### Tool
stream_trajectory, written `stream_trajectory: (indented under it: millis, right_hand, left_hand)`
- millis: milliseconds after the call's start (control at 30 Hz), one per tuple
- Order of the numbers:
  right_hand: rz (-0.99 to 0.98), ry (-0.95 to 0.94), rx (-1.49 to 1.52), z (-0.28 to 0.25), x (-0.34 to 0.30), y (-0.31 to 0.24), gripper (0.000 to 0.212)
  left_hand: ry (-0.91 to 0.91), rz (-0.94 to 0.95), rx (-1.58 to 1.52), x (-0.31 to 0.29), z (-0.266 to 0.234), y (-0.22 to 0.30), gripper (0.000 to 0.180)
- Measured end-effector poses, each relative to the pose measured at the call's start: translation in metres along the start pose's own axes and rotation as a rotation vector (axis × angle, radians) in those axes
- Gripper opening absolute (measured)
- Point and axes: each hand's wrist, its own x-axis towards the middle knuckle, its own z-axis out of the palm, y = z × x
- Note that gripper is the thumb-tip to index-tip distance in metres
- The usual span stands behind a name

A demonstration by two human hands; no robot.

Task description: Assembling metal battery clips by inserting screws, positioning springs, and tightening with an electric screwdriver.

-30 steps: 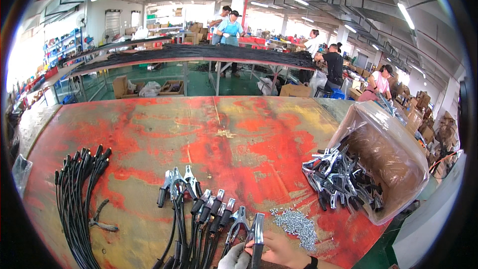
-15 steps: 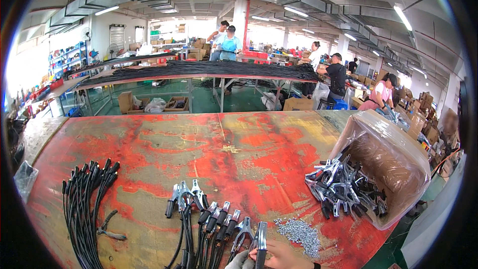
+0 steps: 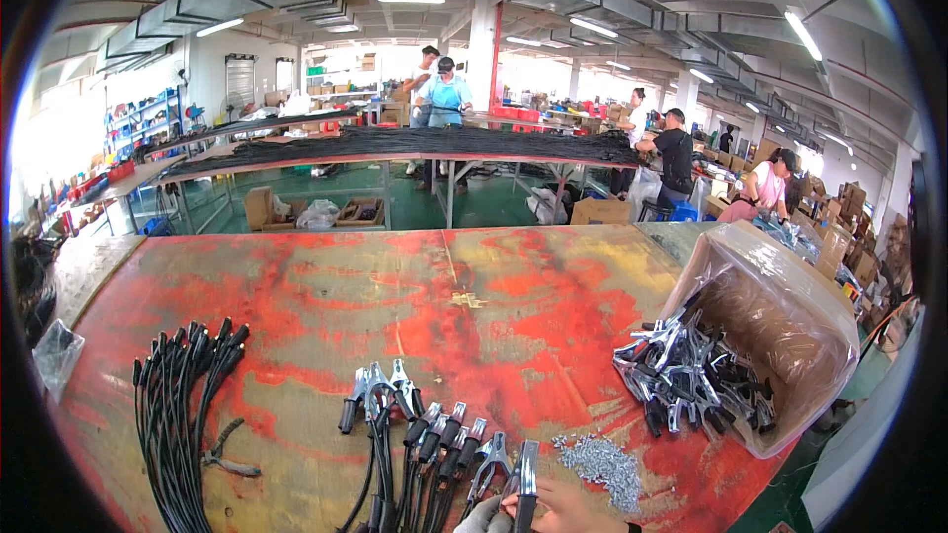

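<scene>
At the lower edge, my right hand (image 3: pixel 565 509), bare, closes its fingers around a metal spring clamp (image 3: pixel 528 479) with a black handle, held upright. My left hand (image 3: pixel 481 516), in a grey glove, is closed against the same clamp from the left. The picture's edge cuts off both hands, so the finer finger contact is hidden. Just left of them lie several black cables with clamps (image 3: pixel 452 431) on their ends. Small silver screws (image 3: pixel 600 469) form a loose pile beside my right hand.
On the right, a plastic-lined carton (image 3: pixel 780 336) lies on its side, loose clamps (image 3: pixel 681 375) spilling from it. A bundle of black cables (image 3: pixel 178 424) lies at left, with pliers (image 3: pixel 229 452) beside it. Across the red-stained table (image 3: pixel 395 286), people stand near a long cable-covered bench (image 3: pixel 415 143).
The whole view has shifted slightly, so the table's contents appear a little farther right. My hands stay together at the same clamp.
</scene>
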Motion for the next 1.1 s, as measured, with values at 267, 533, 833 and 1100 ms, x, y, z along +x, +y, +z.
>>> stream_trajectory:
  millis: [267, 533, 833, 1100]
  right_hand:
    - [0.178, -0.085, 0.124, 0.003, -0.003, 0.011, 0.022]
    - [0.128, -0.188, -0.071, 0.006, -0.003, 0.014, 0.032]
    - [0.165, -0.141, -0.141, 0.005, -0.017, 0.024, 0.026]
    - [0.167, -0.248, -0.078, 0.01, -0.021, 0.022, 0.032]
  left_hand:
    - [0.012, 0.116, 0.088, 0.014, 0.002, -0.015, 0.032]
    - [0.067, -0.013, 0.109, 0.008, -0.003, -0.002, 0.033]
    - [-0.004, 0.075, 0.11, 0.02, -0.015, -0.04, 0.031]
    - [0.008, -0.014, 0.082, 0.007, -0.011, -0.019, 0.031]
